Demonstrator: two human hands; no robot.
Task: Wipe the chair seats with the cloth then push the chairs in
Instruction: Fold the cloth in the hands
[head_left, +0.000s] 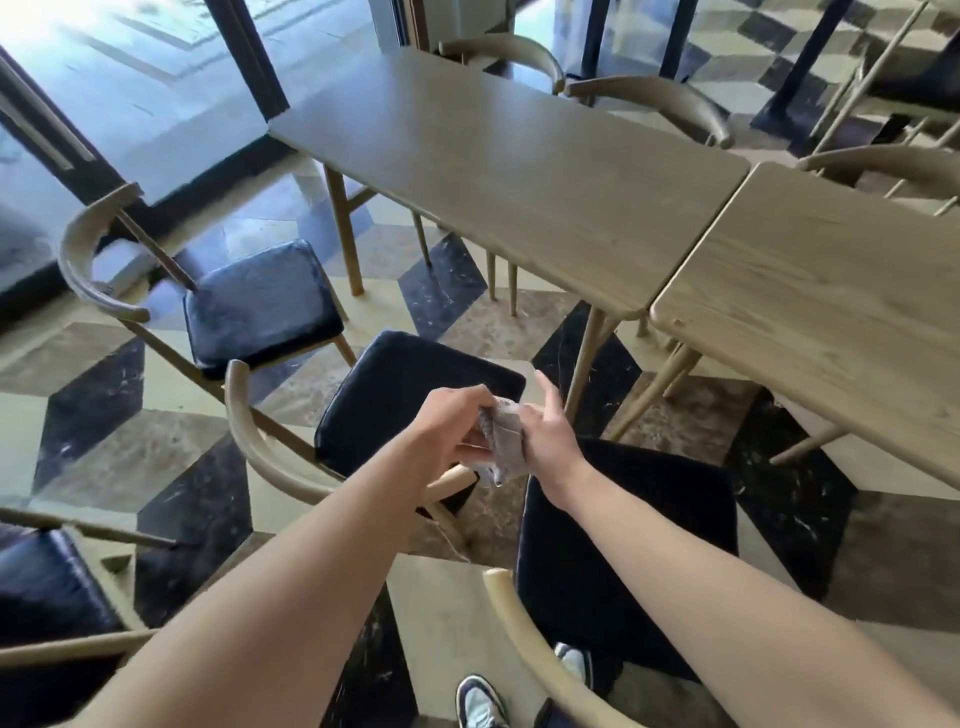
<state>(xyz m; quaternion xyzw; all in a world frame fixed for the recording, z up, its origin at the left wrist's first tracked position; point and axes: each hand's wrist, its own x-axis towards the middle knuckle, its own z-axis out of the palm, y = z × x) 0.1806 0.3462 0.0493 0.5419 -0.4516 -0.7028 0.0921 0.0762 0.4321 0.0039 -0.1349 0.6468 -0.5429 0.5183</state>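
Observation:
A small greyish cloth (503, 441) is held between both hands in mid-air. My left hand (453, 427) grips its left side with curled fingers. My right hand (548, 431) holds the right side, with its thumb and fingers stretched out. Directly below the hands sit two wooden chairs with dark padded seats: the near one (623, 551) under my right arm and the middle one (410, 395) just beyond my left hand. A third chair (260, 306) stands farther left, pulled well away from the table (519, 171).
A second wooden table (831, 312) abuts the first on the right. More chairs stand along the far side and at bottom left (47, 587). Glass doors fill the left background. The patterned floor (156, 467) is open to the left. My shoes (480, 701) show at the bottom.

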